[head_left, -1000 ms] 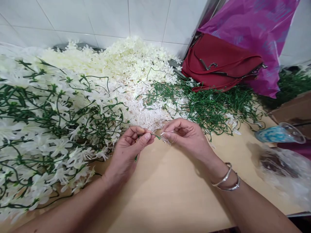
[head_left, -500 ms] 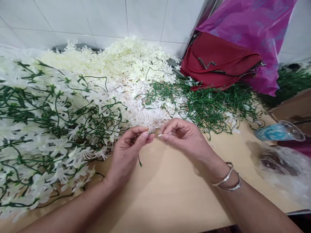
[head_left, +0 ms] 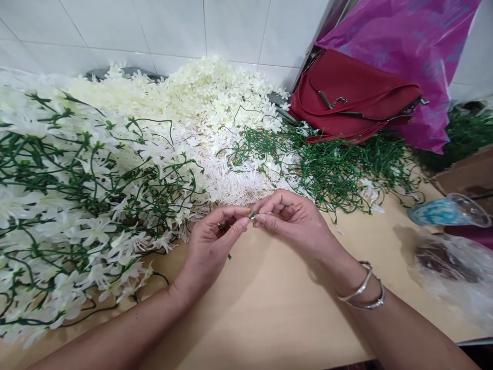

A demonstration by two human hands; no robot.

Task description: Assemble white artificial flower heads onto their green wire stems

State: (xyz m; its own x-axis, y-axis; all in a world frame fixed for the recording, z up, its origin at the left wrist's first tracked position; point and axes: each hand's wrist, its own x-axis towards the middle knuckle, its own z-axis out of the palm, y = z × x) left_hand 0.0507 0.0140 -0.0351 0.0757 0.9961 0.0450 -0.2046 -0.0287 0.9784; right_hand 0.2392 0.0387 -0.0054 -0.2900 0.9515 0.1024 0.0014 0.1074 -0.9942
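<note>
Pinching the tip of a slim green stem [head_left: 253, 213] between the thumb and fingers [head_left: 229, 210] of the left hand [head_left: 208, 245], and pinching a fine white strand [head_left: 269, 213] in the fingertips of the right hand [head_left: 302, 221]. Holding stem and strand nearly end to end over the desk [head_left: 262, 298], just in front of a pile of white strands [head_left: 239, 180], with white flowers on stems [head_left: 88, 231] lying to the left and a heap of green stems [head_left: 342, 164] to the right. Judging by the nearness of the two ends, probably lining up strand with stem; for doing so well, gripping close behind each end, leaving a little bare for sighting, steadying with the left while guiding with the right, pressing along the stem rather than across, and pinching lightly to avoid bending or crushing such thin pieces. Losing sight of the meeting point among the fingertips, so being unable to tell touching from seated. Seeing only a short lower end of the stem beneath the left hand, the rest being covered; missing the strand's far end inside the curled right hand, and losing both forearms at the lower border.
</note>
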